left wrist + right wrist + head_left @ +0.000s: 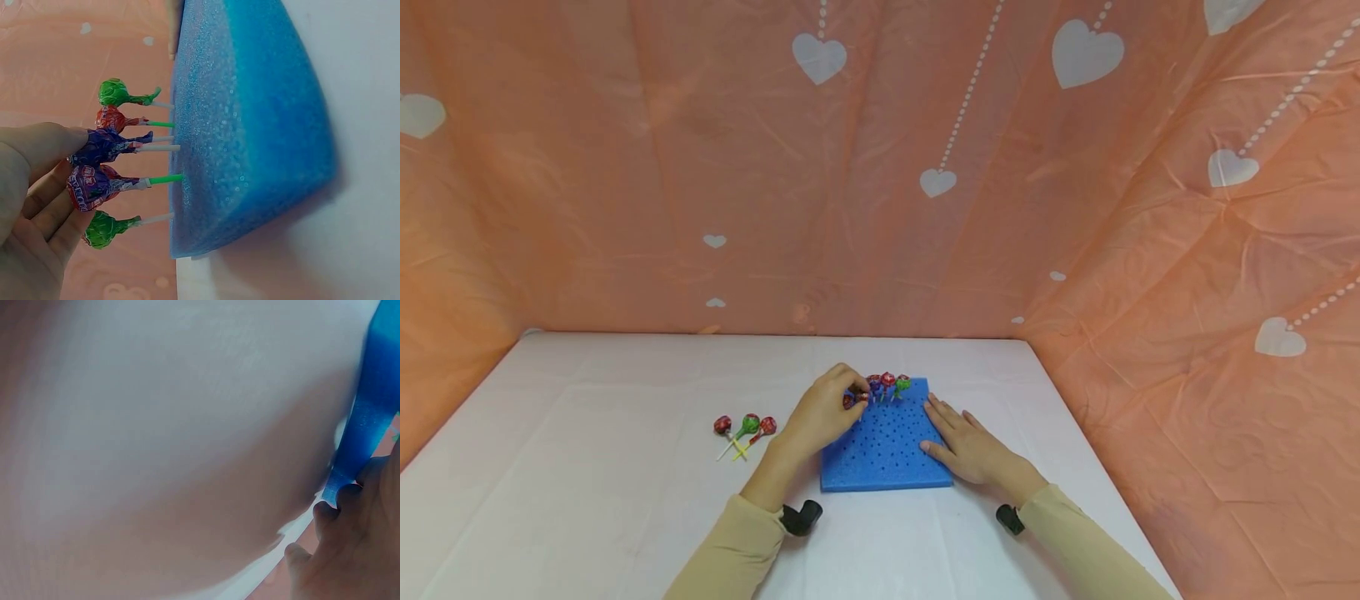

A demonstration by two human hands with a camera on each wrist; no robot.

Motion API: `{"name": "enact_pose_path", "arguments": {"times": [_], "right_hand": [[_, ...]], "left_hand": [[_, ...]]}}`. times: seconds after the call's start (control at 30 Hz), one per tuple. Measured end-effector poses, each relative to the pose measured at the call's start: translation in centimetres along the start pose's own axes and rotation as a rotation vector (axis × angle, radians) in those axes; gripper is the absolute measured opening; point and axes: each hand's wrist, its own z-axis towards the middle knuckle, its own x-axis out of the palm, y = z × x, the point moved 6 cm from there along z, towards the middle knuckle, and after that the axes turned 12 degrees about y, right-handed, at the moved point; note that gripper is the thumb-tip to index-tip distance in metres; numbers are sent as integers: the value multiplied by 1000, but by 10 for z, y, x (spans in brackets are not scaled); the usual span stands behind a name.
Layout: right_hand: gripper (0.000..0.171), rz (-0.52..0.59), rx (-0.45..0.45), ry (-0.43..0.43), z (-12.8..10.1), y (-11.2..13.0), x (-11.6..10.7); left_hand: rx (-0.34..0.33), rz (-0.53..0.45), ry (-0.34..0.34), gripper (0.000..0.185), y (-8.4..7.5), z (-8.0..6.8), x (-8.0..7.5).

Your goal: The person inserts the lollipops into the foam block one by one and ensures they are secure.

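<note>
My left hand (825, 414) is over the far left part of a blue foam block (883, 450) dotted with small holes. In the left wrist view, its thumb and fingers pinch a dark blue-wrapped lollipop (100, 147), whose white stick tip is at the foam's surface; I cannot tell whether it is in a hole. A purple-red lollipop (89, 186), a red lollipop (110, 117), a green lollipop (113, 92) and another green lollipop (102, 230) stand around it, sticks in the foam. Fingers extended, my right hand (972, 446) rests along the block's right edge.
Left of the block, a dark red lollipop (722, 425), a green lollipop (750, 423) and a red lollipop (767, 426) lie on the white-covered table (625, 500). An orange cloth (880, 250) with white hearts hangs behind and along the sides.
</note>
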Motion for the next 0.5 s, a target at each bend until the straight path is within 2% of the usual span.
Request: {"name": "enact_pose_path", "arguments": {"times": [0.27,0.5], "right_hand": [[79,11,12,8,0,-1,0],[79,11,0,-4,0,-1,0]], "left_hand": [[-42,20,16,16,2,-2,4],[-41,31,22,17,0,-3,4]]}}
